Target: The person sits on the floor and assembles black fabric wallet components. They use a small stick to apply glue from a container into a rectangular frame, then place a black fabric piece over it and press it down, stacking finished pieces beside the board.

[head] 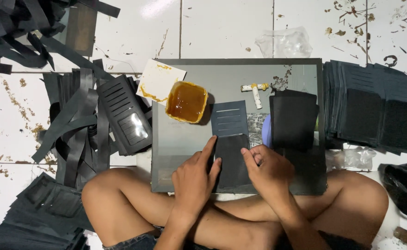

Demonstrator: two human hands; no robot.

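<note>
Both my hands press flat on a dark wallet panel (231, 148) lying on the grey board (180, 139) across my knees. My left hand (195, 178) lays its fingers open along the panel's left edge; my right hand (268, 167) curls loosely on its right side, neither grip closed round anything. The panel is matte, rectangular, with slit card pockets above. A square tub (186, 102) of glossy amber glue sits just beyond. The stack (372, 106) of similar panels at right is partly cut off, and my wrists hide the panel's lower edge.
</note>
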